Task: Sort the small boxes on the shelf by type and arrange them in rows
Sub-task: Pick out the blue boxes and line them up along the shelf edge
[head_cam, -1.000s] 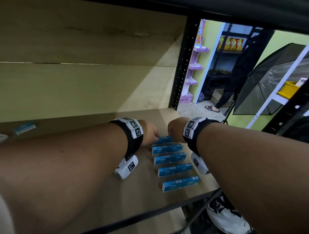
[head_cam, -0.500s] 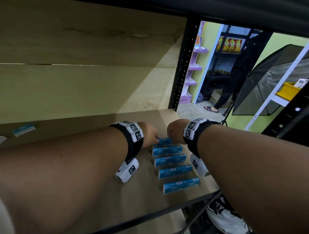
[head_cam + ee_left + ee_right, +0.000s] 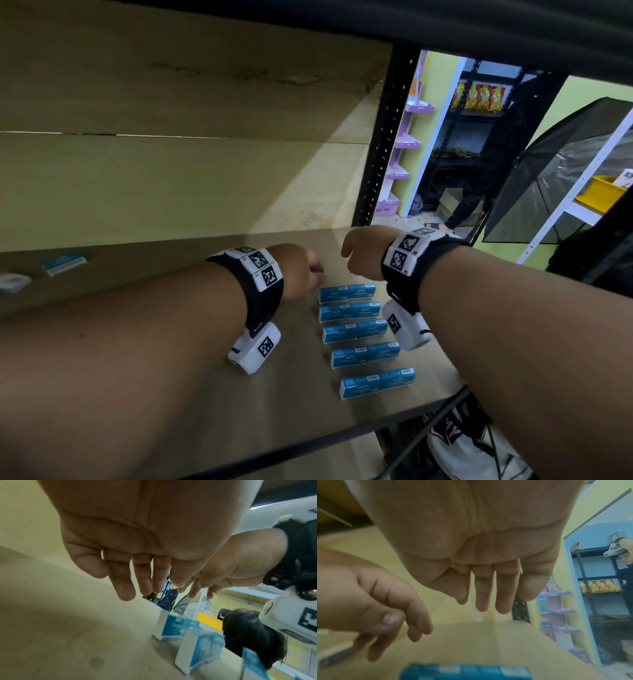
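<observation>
**Five blue boxes lined up, two hands above them holding nothing**

Wooden shelf board in a black metal rack carries five blue boxes, flat and parallel, one behind the other toward the back wall with narrow gaps between them. Far to the left on the same board lies one more blue box, and beside it at the picture's edge one pale box, both well apart from the line.

From the head view, the left hand and right hand hover just behind the rearmost box of the line, near each other but apart; their fingers are hidden behind the knuckles.

Each wrist camera fills that gap. On the left wrist view, the left hand's fingers hang straight and slightly spread, empty, above bare board, with three of the boxes seen end-on at lower right. On the right wrist view, the right hand's fingers point down, straight and together, gripping nothing, over the nearest blue box, which is blurred at the bottom edge.

Beyond the rack's post, the head view shows one purple display stand and one person in dark clothes.
</observation>
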